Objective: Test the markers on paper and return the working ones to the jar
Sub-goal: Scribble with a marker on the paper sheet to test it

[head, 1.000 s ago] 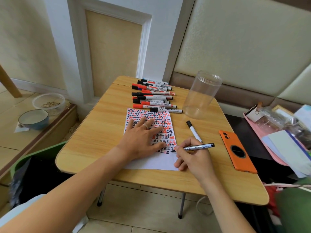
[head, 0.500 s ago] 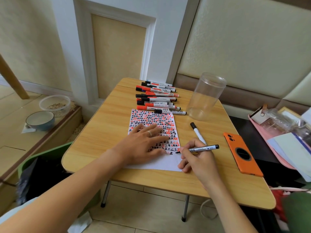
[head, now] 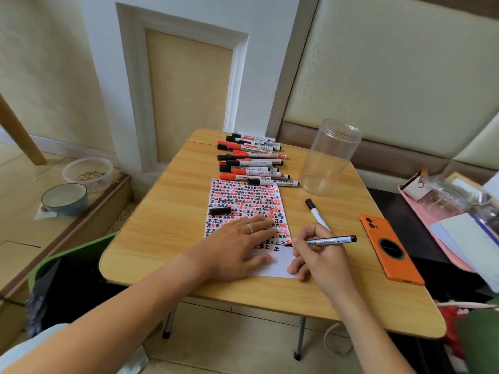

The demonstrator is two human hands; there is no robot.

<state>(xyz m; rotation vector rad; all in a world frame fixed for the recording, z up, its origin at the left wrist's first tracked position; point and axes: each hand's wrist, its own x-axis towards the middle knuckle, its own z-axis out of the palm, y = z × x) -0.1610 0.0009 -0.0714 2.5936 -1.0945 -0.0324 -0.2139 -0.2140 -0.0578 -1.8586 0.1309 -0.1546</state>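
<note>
My right hand [head: 318, 255] pinches a black marker [head: 330, 241] in a writing grip, its tip on the paper [head: 280, 263] at the end of the lowest row of marks. My left hand [head: 235, 244] lies flat, fingers straight, pressing the sheet to the desk [head: 162, 225]. The step in hand, as I judge it, is the test stroke itself: one more character added to a sheet already crowded with black and red marks.

A loose black cap [head: 220, 211] lies near the sheet's left edge, probably this marker's. The next move calls for reading the fresh mark, lifting the tip, fetching that cap and closing the marker, then reaching past the paper to the jar [head: 330, 157], which stands upright, open and seemingly empty at the far right of the desk.

By my count: one marker in my grip, one capped marker [head: 317, 214] lying alone just beyond my right hand, and a row of markers [head: 251, 160] at the far edge, roughly a dozen, overlapping too much for an exact figure. One jar, one sheet, one loose cap, one orange phone [head: 388, 249] to the right.
</note>
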